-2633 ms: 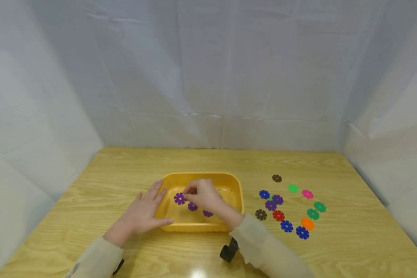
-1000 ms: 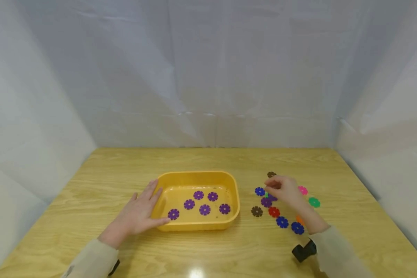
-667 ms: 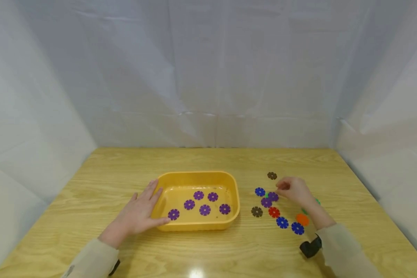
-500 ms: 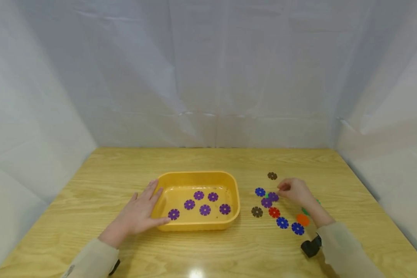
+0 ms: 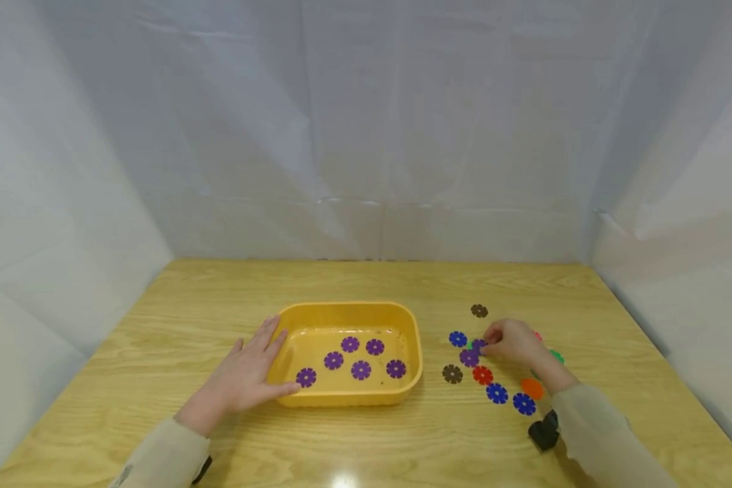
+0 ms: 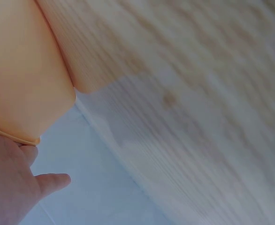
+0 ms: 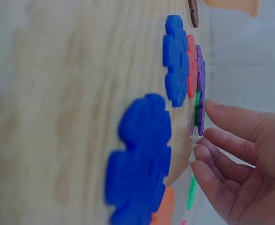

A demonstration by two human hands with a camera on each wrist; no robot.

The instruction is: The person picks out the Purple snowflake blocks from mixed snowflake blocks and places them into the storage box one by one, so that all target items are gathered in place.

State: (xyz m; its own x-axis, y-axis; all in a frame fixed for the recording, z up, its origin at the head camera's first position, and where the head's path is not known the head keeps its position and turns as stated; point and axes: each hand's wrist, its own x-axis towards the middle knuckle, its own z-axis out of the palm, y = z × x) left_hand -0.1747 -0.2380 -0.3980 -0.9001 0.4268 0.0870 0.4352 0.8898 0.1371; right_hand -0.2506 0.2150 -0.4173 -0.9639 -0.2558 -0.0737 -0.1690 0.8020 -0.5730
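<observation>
A yellow plastic tray (image 5: 344,398) with several purple notched discs (image 5: 360,370) lying flat inside stands in the middle of the table. My left hand (image 5: 242,378) rests against the tray's left side, fingers spread over its rim. To the right of the tray, my right hand (image 5: 518,343) has thumb and forefinger at the edge of a purple interlocking disc (image 5: 477,344), pinching it. That disc overlaps another purple disc (image 5: 469,358), and a green disc (image 7: 197,108) shows beneath it in the right wrist view.
Around the right hand lie blue discs (image 5: 497,393), a red disc (image 5: 482,375), brown discs (image 5: 453,373) and an orange disc (image 5: 533,388). Green and pink discs are partly hidden behind the hand and forearm. White sheeting (image 5: 378,135) hangs beyond the table.
My right hand has left the tray, crossed to the loose discs and lowered onto a purple one. The discs in the tray now show uncovered. The left hand has stayed at the tray.
</observation>
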